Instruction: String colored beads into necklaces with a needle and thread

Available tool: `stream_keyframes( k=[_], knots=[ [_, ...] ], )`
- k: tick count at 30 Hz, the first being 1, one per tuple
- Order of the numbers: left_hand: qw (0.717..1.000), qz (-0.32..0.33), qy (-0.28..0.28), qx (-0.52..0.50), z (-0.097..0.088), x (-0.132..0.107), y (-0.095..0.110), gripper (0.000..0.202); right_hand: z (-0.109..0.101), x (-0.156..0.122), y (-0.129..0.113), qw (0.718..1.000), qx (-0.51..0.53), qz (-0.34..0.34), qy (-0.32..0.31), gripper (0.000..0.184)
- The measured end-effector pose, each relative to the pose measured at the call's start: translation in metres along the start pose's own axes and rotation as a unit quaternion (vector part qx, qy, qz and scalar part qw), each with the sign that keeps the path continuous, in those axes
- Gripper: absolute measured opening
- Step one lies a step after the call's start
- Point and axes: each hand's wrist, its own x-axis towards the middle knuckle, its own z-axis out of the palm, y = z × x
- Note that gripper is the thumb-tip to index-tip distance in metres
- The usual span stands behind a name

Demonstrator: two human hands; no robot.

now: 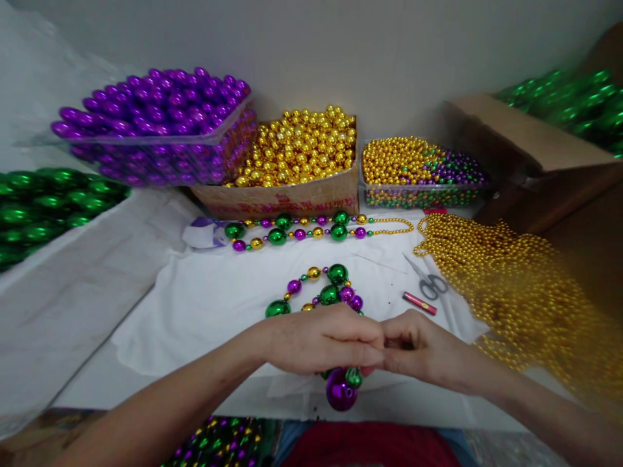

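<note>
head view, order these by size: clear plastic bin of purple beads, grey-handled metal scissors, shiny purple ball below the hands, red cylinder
1. clear plastic bin
2. scissors and purple ball: unsure, the ball sits nearer the camera
3. red cylinder

The single view looks from the person's head, facing forward and steeply down across the table (219, 397). It sits close above the work: the left hand (326, 340) and right hand (428, 353) meet just below the middle, with forearms coming in from the lower corners. The red shirt (372, 447) shows at the bottom edge, the cardboard box (311, 198) farther off, the wall (389, 52) behind
</note>
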Motion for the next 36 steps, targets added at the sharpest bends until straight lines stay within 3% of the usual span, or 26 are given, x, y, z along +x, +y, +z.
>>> stream_keyframes(
  k=[3,7,10,12,15,20,21,22,23,24,26,28,29,32,36],
  knots=[
    [0.999,-0.01,0.03,0.007,-0.003,0.0,0.009,0.025,0.008,-0.001,-0.01,0.998,-0.039,0.0,0.041,0.032],
    [0.987,-0.054,0.12,0.095,0.008,-0.001,0.021,0.027,0.02,0.0,-0.008,0.982,-0.14,-0.014,0.122,0.03],
    [0.971,-0.074,0.155,0.164,0.011,-0.002,0.034,0.028,0.018,0.0,-0.016,0.965,-0.207,-0.044,0.157,0.027],
    [0.965,-0.062,0.189,0.17,0.004,-0.004,0.046,0.029,0.01,0.0,-0.034,0.944,-0.269,-0.077,0.173,0.023],
    [0.945,-0.025,0.294,0.141,-0.018,-0.009,0.075,0.029,-0.011,0.002,-0.08,0.873,-0.416,-0.153,0.204,0.02],
    [0.884,0.109,0.454,-0.004,-0.053,-0.029,0.141,0.024,-0.031,-0.002,-0.181,0.692,-0.568,-0.32,0.309,0.022],
    [0.87,0.143,0.47,-0.045,-0.056,-0.033,0.151,0.024,-0.03,-0.004,-0.197,0.67,-0.565,-0.344,0.338,0.021],
    [0.856,0.175,0.48,-0.083,-0.057,-0.037,0.158,0.025,-0.028,-0.006,-0.207,0.664,-0.547,-0.361,0.36,0.02],
    [0.843,0.201,0.486,-0.115,-0.057,-0.038,0.161,0.025,-0.026,-0.006,-0.211,0.679,-0.515,-0.369,0.371,0.019],
    [0.833,0.218,0.489,-0.14,-0.056,-0.039,0.159,0.024,-0.024,-0.005,-0.209,0.712,-0.471,-0.367,0.371,0.019],
    [0.831,0.217,0.488,-0.159,-0.05,-0.035,0.141,0.021,-0.021,0.002,-0.185,0.807,-0.359,-0.325,0.339,0.019],
    [0.858,0.158,0.471,-0.129,-0.04,-0.028,0.114,0.023,-0.022,0.013,-0.145,0.892,-0.245,-0.243,0.292,0.02],
    [0.879,0.116,0.454,-0.086,-0.034,-0.025,0.102,0.025,-0.022,0.017,-0.124,0.921,-0.197,-0.212,0.261,0.02],
    [0.935,0.006,0.347,0.073,-0.021,-0.022,0.086,0.028,-0.023,0.021,-0.077,0.967,-0.09,-0.167,0.169,0.02],
    [0.972,-0.018,0.218,0.09,-0.026,-0.027,0.102,0.029,-0.023,0.013,-0.068,0.983,-0.026,-0.156,0.098,0.018]
  ],
)
